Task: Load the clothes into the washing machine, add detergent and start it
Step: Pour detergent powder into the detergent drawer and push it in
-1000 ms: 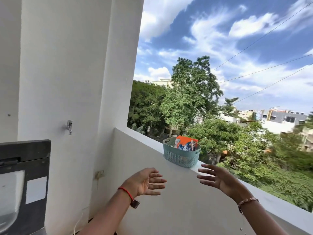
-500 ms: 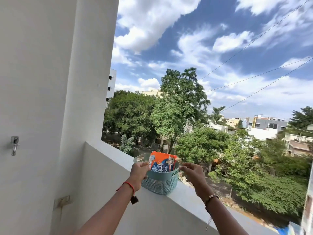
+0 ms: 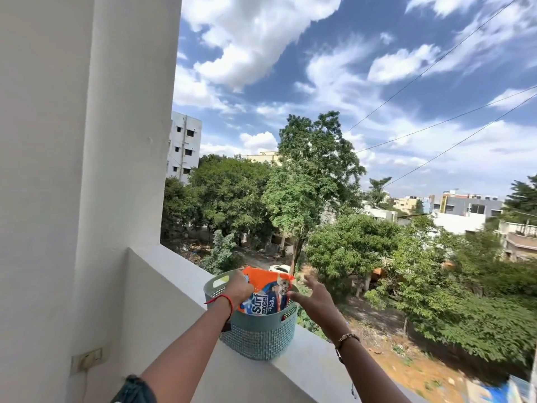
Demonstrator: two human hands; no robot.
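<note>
Since the washing machine isn't in shot, the step in hand looks like fetching detergent, not loading or starting.

The detergent packet (image 3: 266,299), orange/blue w/ "Surf excel" printed on it, stands on edge inside a teal perforated basket (image 3: 258,337), lower centre of frame. Its top part pokes above the rim. Its long axis runs roughly up out of the basket, leaning a bit to the right.

L hand (image 3: 239,287) is the nearer one. It's on the packet's upper-left corner, fingers curled onto it in what looks like a pinch, though most of the fingers are hidden behind the back of the hand. R hand (image 3: 315,295) sits just right of the packet, fingers spread apart and holding nothing. Its thumb tip is at the packet's right edge, near the rim; can't tell if it's touching.

So the packet lies between the 2 hands, and the way out is straight up along that long axis. Probably L lifts and R steadies the packet or basket.

The basket rests on a narrow painted parapet ledge (image 3: 308,370) running from centre-left down to lower right, w/ an open drop beyond it on the right. A sideways tug could slide the basket outward.

A white pillar (image 3: 87,170) fills the left of frame, w/ a wall socket (image 3: 86,357) at lower left. Beyond the ledge are trees (image 3: 313,184) and buildings (image 3: 184,146), w/ overhead cables (image 3: 436,123) at upper right under a cloudy blue sky.
</note>
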